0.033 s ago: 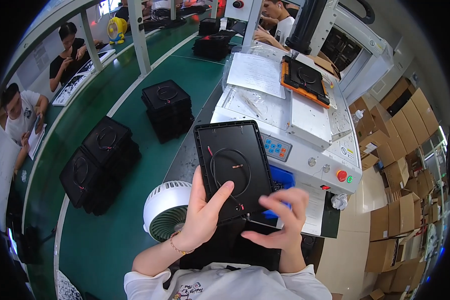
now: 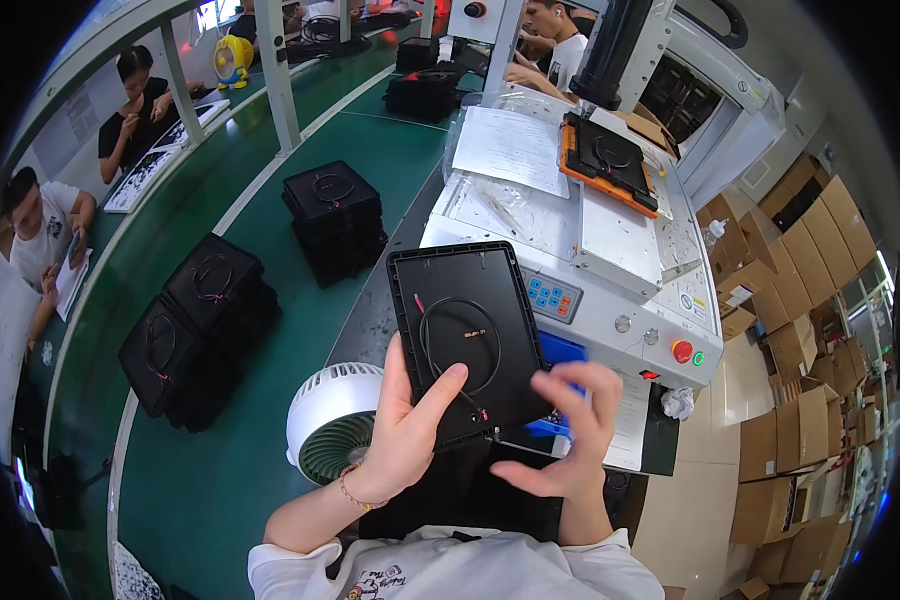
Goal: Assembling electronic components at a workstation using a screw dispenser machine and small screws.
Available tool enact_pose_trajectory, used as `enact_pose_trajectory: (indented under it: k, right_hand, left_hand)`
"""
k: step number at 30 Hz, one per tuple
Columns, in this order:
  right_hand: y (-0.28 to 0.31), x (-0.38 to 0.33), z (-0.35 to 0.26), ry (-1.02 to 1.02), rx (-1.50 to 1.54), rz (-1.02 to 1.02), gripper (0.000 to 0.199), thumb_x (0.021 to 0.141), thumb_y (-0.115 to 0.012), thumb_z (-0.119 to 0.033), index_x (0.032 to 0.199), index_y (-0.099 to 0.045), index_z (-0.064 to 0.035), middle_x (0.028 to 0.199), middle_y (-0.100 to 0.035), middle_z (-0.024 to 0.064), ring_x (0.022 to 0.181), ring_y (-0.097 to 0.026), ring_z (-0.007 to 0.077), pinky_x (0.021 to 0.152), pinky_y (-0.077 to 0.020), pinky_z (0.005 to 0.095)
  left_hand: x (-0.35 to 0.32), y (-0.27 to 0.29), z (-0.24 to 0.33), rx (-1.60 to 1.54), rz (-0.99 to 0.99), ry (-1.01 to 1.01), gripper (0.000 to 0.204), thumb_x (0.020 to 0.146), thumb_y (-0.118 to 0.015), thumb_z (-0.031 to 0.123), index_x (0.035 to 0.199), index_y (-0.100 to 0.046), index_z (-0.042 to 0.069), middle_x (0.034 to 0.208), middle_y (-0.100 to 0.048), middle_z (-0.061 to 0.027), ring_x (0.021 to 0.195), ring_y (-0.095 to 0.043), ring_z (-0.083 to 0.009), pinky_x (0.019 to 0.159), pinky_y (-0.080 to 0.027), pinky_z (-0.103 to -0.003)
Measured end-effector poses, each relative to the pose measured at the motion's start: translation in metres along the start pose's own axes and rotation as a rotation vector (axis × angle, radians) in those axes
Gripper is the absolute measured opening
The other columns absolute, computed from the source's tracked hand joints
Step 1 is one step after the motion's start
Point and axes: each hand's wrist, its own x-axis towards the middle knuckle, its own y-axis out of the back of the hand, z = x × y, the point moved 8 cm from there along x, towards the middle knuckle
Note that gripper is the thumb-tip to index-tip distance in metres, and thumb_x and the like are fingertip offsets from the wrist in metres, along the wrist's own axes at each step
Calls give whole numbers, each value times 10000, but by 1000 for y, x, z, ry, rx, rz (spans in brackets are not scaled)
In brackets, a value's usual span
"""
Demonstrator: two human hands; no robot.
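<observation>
My left hand [image 2: 410, 425] grips a black rectangular plastic cover [image 2: 485, 275] by its lower left side, thumb across its face. A thin black cable [image 2: 498, 345] lies coiled on the cover, with small red-tipped ends. My right hand [image 2: 575, 430] is off the cover's lower right corner, fingers apart and slightly blurred, with nothing visible in them. Just behind it a blue bin [image 2: 565, 352] of small parts is partly hidden by the hand and the cover.
Stacks of similar black covers [image 2: 335, 225] stand on the green bench [image 2: 270, 330]. A white fan [image 2: 320, 410] is beside my left forearm. Ahead right is a white machine [image 2: 590, 290] holding a cover in an orange fixture [image 2: 610, 165]. Cardboard boxes [image 2: 805, 430] line the right. Other people sit across the bench.
My right hand has shifted slightly to the right, away from the cover. My left hand and the cover have stayed in place.
</observation>
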Motion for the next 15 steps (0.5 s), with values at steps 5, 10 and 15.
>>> enact_pose_trajectory:
  k: [5, 10, 15]
  right_hand:
    - [-10, 26, 16, -111, 100, -262, 1141, 589, -833, -560, 1427, -358, 52, 1361, -426, 235, 1214, -444, 418, 1032, -369, 467]
    - [-31, 33, -1, -62, -5, -510, 1228, 613, -793, -649, 1468, -272, 63, 1368, -404, 260, 1189, -447, 427, 1022, -375, 474]
    - [-44, 23, -7, -23, -153, -566, 1255, 606, -777, -685, 1474, -257, 58, 1375, -340, 374, 1144, -444, 483, 1001, -388, 492]
  left_hand:
    - [-5, 0, -10, -78, 34, 61, 555, 934, -549, -49, 1415, -300, 74, 1315, -501, -86, 1151, -549, -151, 961, -493, -306]
    - [-10, 2, -27, -24, 37, 9, 636, 879, -580, -121, 1398, -310, 126, 1284, -525, -94, 1161, -568, -205, 943, -535, -356]
    - [-17, 1, -39, 28, 13, 9, 607, 905, -548, -82, 1417, -292, 122, 1312, -499, -91, 1201, -529, -194, 978, -502, -357]
